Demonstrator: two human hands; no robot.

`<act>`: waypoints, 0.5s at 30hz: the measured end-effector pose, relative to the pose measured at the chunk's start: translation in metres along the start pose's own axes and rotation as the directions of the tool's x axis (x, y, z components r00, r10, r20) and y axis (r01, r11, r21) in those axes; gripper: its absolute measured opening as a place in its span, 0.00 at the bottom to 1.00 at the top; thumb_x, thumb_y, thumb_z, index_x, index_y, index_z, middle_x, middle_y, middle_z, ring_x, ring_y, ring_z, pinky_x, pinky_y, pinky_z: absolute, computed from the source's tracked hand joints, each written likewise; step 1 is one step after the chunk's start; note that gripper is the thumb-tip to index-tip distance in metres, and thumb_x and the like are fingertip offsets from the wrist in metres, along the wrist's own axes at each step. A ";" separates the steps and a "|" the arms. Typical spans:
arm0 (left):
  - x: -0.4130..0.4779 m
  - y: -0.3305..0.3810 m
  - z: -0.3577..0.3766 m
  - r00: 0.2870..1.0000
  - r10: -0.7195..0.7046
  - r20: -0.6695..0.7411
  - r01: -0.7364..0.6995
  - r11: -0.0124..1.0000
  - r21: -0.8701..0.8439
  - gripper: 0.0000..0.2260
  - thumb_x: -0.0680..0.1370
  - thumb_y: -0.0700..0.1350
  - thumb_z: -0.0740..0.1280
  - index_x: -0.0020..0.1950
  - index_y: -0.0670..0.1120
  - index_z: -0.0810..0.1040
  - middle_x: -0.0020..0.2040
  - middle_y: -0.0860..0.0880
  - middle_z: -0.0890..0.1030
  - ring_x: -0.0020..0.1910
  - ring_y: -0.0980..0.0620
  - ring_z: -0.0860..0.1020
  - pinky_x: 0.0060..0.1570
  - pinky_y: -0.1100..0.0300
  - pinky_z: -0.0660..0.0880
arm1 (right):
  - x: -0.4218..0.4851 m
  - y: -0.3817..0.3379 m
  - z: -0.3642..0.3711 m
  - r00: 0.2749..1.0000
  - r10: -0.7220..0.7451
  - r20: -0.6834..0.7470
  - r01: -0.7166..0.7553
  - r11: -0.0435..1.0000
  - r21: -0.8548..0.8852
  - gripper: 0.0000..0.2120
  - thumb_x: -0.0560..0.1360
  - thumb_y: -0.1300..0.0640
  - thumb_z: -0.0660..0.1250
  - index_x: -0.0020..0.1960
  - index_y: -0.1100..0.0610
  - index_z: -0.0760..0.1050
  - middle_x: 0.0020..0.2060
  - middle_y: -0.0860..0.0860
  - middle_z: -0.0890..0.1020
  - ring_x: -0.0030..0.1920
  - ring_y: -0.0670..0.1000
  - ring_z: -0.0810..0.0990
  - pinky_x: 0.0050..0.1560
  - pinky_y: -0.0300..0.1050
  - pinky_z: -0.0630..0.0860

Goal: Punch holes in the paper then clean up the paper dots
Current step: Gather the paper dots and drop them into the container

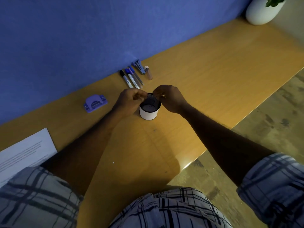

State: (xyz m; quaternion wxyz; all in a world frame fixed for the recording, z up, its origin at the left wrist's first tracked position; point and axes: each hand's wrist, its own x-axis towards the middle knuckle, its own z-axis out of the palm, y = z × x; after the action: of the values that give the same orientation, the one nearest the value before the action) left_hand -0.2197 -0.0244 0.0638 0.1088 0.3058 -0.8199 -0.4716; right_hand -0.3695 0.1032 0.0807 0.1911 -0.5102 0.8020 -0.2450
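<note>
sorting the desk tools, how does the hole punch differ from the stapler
The hole punch is broad and squat; the stapler is slim and long. The hole punch sits alone left of the cup; the stapler lies in the row of pens by the wall. Both are purplish and untouched.

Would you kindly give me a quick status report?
Left hand, right hand curled over round black mesh cup, grip unclear. One white paper dot on wooden desk. Nothing in the way.

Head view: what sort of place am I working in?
Probably an office or study workspace: a wooden desk against a blue partition, with markers, a hole punch and a printed paper on it.
</note>
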 end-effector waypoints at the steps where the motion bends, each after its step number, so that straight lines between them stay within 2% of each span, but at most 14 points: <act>1: -0.004 -0.002 -0.002 1.000 -0.006 -0.022 0.006 1.000 -0.023 0.11 0.77 0.38 0.67 0.58 0.45 0.81 0.53 0.50 0.83 0.52 0.57 0.79 0.46 0.72 0.74 | -0.002 0.001 0.000 1.000 0.001 -0.005 -0.001 1.000 0.004 0.14 0.75 0.69 0.64 0.58 0.60 0.79 0.55 0.54 0.83 0.54 0.53 0.81 0.50 0.45 0.78; 5: -0.024 -0.014 -0.007 0.999 -0.047 -0.022 0.046 0.997 -0.068 0.10 0.77 0.39 0.67 0.57 0.45 0.81 0.51 0.53 0.82 0.50 0.60 0.79 0.45 0.72 0.73 | -0.011 -0.002 0.005 0.999 -0.017 -0.034 0.017 1.000 0.007 0.12 0.75 0.66 0.65 0.57 0.60 0.80 0.54 0.54 0.84 0.53 0.51 0.81 0.47 0.40 0.75; 9: -0.053 -0.037 -0.014 0.996 -0.080 -0.026 0.079 0.996 -0.028 0.09 0.77 0.41 0.68 0.56 0.48 0.80 0.50 0.57 0.81 0.48 0.63 0.77 0.44 0.72 0.71 | -0.023 -0.012 0.015 0.985 -0.083 -0.150 0.085 0.996 0.013 0.08 0.74 0.66 0.66 0.51 0.60 0.81 0.47 0.54 0.84 0.45 0.52 0.80 0.42 0.46 0.76; 12: -0.082 -0.065 -0.019 0.994 -0.107 -0.010 0.107 0.994 0.025 0.12 0.77 0.38 0.68 0.60 0.44 0.79 0.55 0.53 0.81 0.53 0.57 0.79 0.53 0.64 0.75 | -0.037 -0.023 0.030 0.971 -0.160 -0.178 0.166 0.986 0.020 0.08 0.73 0.65 0.67 0.50 0.60 0.81 0.46 0.54 0.83 0.44 0.51 0.79 0.42 0.45 0.75; 15: -0.114 -0.092 -0.022 0.993 -0.113 -0.047 0.115 0.993 0.038 0.11 0.75 0.37 0.69 0.57 0.43 0.80 0.52 0.52 0.81 0.52 0.53 0.80 0.54 0.60 0.75 | -0.051 -0.032 0.052 0.963 -0.217 -0.161 0.225 0.974 0.032 0.06 0.74 0.64 0.69 0.51 0.60 0.81 0.48 0.53 0.83 0.47 0.51 0.79 0.46 0.45 0.76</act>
State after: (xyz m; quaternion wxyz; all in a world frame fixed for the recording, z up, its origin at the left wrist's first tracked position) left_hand -0.0825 -0.0055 0.0108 0.0935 0.3647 -0.8080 -0.4532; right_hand -0.2966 0.1284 0.0600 0.1117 -0.5708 0.7461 -0.3241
